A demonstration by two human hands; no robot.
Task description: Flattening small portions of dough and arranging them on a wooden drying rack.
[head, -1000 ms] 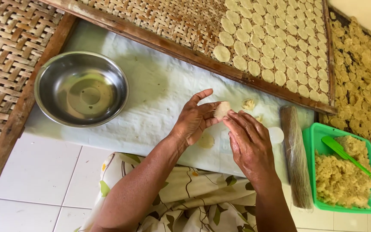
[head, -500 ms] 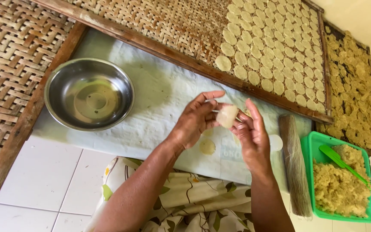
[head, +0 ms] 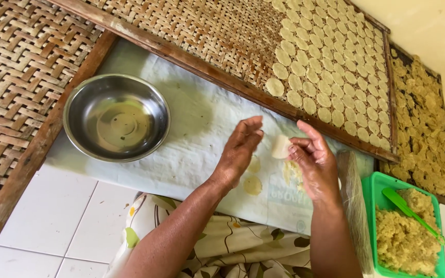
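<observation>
Head view looks straight down on a floor workspace, and the containers catch the eye first: a round steel bowl (head: 116,117) sits on the white plastic sheet (head: 191,139) at the left, holding only a thin film of liquid with a few specks, and a green plastic tub (head: 378,188) at the lower right is heaped with crumbly yellow mash, a green spatula (head: 408,206) lying slantwise across it. Beside the tub lies one wooden roller (head: 354,201), wrapped in clear film. The right hand (head: 315,164) pinches a small pale piece of dough (head: 280,146) between thumb and fingertips, held just above the sheet; the left hand (head: 240,149) is open, fingers straight and close together, palm turned toward the dough but not touching it, holding nothing. Under the hands I count two flattened discs (head: 253,184) on the sheet, plus a ragged smear of dough near the right wrist. Three woven bamboo trays (head: 212,36) are in sight: the one at the left is bare, the middle one carries dozens of pale discs in tight rows over its right half, too many to count, and the far right one is covered with darker yellow chips (head: 421,123). The middle tray's wooden edge runs close past the fingertips, the roller and tub hem in the right side, and open sheet lies between the bowl and the left hand.
</observation>
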